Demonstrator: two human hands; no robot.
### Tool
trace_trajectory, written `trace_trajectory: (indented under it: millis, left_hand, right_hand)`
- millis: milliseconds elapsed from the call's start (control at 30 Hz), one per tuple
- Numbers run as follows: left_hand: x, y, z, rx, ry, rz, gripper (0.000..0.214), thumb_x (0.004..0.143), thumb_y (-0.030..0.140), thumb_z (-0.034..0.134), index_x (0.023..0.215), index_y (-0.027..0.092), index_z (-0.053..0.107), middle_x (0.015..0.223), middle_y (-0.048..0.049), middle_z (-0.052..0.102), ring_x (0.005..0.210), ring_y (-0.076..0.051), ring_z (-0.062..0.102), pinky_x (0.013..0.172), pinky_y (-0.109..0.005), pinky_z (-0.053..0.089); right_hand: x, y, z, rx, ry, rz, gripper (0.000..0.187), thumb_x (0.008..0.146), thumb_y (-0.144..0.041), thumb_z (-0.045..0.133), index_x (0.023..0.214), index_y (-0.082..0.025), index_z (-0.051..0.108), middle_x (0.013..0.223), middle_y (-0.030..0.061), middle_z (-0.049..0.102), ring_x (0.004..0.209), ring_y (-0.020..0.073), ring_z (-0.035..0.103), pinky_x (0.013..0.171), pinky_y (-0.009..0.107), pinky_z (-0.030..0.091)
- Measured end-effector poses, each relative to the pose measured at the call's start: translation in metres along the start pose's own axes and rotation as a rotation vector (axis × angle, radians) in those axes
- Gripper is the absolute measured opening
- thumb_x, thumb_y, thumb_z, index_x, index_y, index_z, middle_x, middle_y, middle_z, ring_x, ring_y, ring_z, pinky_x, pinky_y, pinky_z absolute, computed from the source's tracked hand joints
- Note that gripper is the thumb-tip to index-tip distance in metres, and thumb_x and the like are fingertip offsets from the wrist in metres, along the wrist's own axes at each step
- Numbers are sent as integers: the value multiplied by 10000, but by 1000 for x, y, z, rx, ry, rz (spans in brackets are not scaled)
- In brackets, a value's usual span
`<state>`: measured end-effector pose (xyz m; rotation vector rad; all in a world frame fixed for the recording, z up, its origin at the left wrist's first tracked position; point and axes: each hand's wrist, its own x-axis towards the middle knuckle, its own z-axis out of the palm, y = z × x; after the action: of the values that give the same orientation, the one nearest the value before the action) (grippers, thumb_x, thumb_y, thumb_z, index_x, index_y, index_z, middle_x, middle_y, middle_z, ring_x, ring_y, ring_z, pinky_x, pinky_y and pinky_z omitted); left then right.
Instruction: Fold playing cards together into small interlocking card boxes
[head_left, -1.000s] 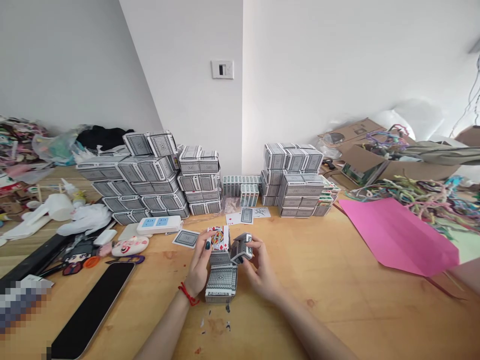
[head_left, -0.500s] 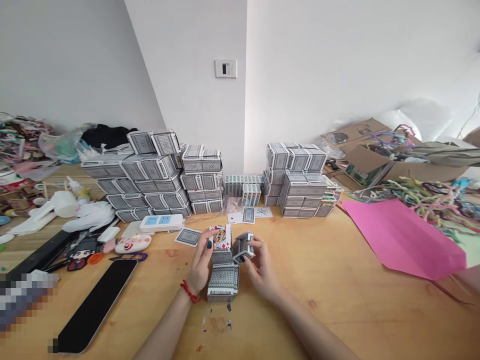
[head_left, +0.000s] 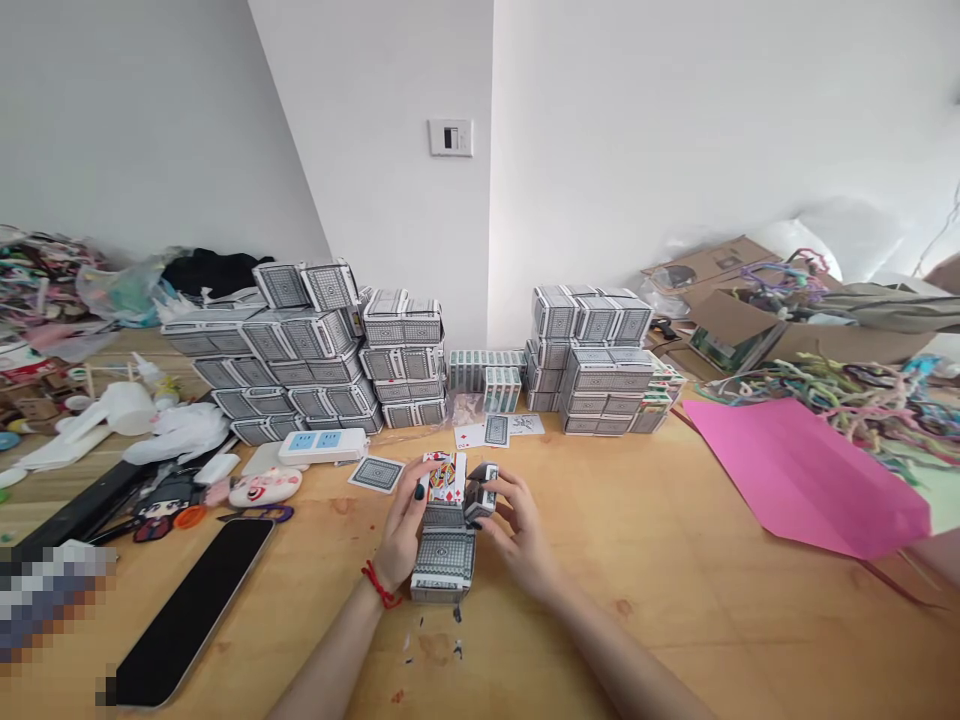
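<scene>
A patterned card box [head_left: 444,560] lies on the wooden table [head_left: 645,560] right in front of me, its open end pointing away. My left hand [head_left: 401,530] grips its left side and pinches the deck of playing cards [head_left: 444,478] that sticks out of the open end, a red face card on top. My right hand [head_left: 517,530] is closed on the box's lid flap [head_left: 480,492], held close beside the deck. A red string bracelet [head_left: 376,588] circles my left wrist.
Stacks of card boxes [head_left: 315,350] stand along the wall, another stack [head_left: 596,360] to the right. Loose cards [head_left: 495,430] lie behind my hands. A phone [head_left: 191,610] and a power strip [head_left: 322,446] lie left; pink paper [head_left: 802,470] and coloured cords [head_left: 847,395] lie right.
My right hand has brought the lid flap leftward, closer to the deck. The left hand and the box stay put.
</scene>
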<state>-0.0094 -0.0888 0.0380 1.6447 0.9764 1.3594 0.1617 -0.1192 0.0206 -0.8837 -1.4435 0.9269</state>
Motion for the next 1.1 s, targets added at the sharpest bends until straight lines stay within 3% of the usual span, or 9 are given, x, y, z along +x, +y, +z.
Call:
trace_trajectory:
  millis: [233,467,1100]
  left_hand:
    - [0,2,2,-47,0,-26,343,860,374,323,1105,219,506,1247,-57,438,1208,-215,335,1020,-368,233]
    - [0,3,3,-98,11,-92,377,852,407,334,1134,218,497,1276,-58,432,1208,-213,353,1013,-357,262]
    - [1,-1,4,-307,50,-187,421,832,410,389,1191,197,443,1264,-95,469,1122,-234,471,934,-385,384]
  right_hand:
    - [1,-5,4,-64,45,-2,274,845,-353,423,1087,-290,538,1225,70,406,1213,219,320,964,413,364]
    - [3,-7,12,150,89,101,507,808,-366,495,1279,-322,312,1259,68,410,1159,213,400,921,405,408]
    - [8,-23,19,247,116,191,453,772,-358,535,1207,-319,416,1246,53,429,1159,212,402,904,391,428]
